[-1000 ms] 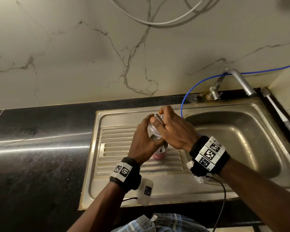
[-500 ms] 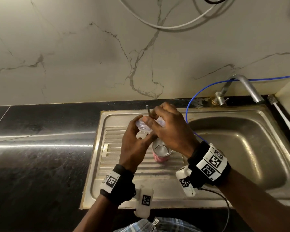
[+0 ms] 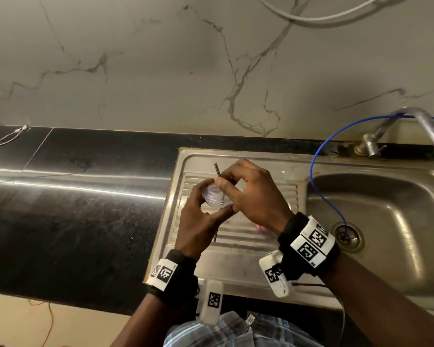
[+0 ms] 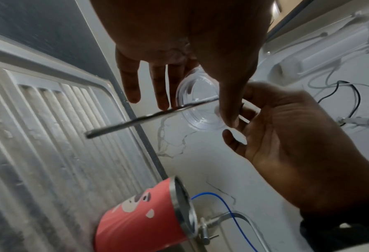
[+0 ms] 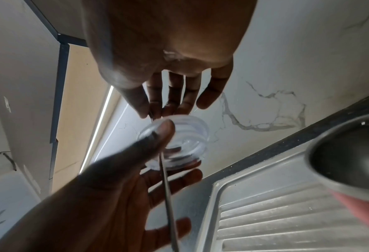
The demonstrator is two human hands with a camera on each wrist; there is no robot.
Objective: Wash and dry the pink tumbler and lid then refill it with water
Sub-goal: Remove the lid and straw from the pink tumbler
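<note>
Above the ribbed drainboard [image 3: 238, 236] of the steel sink [image 3: 386, 214], both hands are working on the clear lid [image 3: 212, 195]; the left hand [image 3: 198, 221] is cupping it, thumb curled onto its rim and fingers curving under it, while the right hand [image 3: 253, 194] is pinching a thin metal straw [image 3: 217, 169] between thumb and fingertips (its other fingers are bent inward); the straw is passing through the lid, one end sticking up toward the back edge of the sink and the other end showing below the left palm. Down on the drainboard, the pink tumbler [image 4: 140, 220] is standing upright with its steel mouth uncovered, near the basin side and mostly hidden under the right wrist in the head view; a blue hose [image 3: 318, 171] is curving from the wall into the basin drain [image 3: 346, 236]; a metal tap [image 3: 411, 126] is rising at the sink's back right corner; black countertop [image 3: 73, 209] is lying to the left.
</note>
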